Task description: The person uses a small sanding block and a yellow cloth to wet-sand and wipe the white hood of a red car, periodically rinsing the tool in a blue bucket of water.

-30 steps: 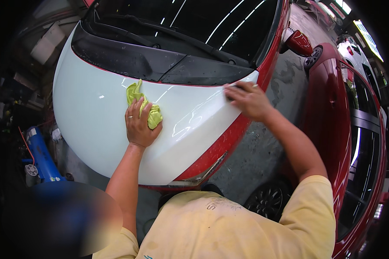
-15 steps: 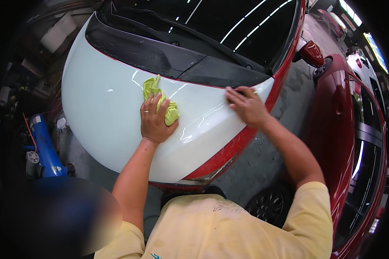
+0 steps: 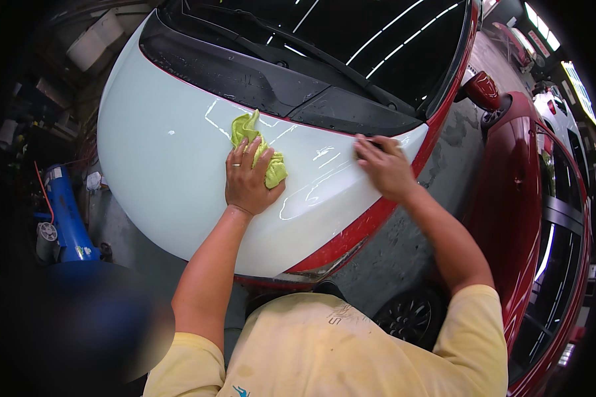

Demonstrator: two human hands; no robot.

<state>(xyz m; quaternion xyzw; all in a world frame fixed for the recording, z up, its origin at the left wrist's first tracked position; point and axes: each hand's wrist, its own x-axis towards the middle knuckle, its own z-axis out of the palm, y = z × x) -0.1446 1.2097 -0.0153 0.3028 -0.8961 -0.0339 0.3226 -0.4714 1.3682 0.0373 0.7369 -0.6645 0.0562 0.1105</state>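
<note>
A white hood (image 3: 159, 178) curves across the middle of the view on a car with red edges. My left hand (image 3: 249, 175), a ring on one finger, presses a crumpled yellow-green cloth (image 3: 276, 171) onto the hood; its fingers curl over the cloth's near side, while part of the cloth sticks out beyond them. Farther right, my right hand (image 3: 391, 170) bears down on the hood's corner by the windshield base. Its fingers are bent together and slightly blurred. Something dark shows under them, too hidden to name. Bright light streaks and wet-looking marks lie between the hands.
Black trim (image 3: 238, 76) with a wiper (image 3: 311, 63) borders the hood below the dark windshield (image 3: 351, 33). A second red car (image 3: 510, 172) stands close on the right. A blue floor jack (image 3: 69, 212) is at the left. Cluttered shelving lines the left edge.
The right hand has shifted slightly along the hood's corner. The left hand stays on the cloth. The whole view has moved a little.
</note>
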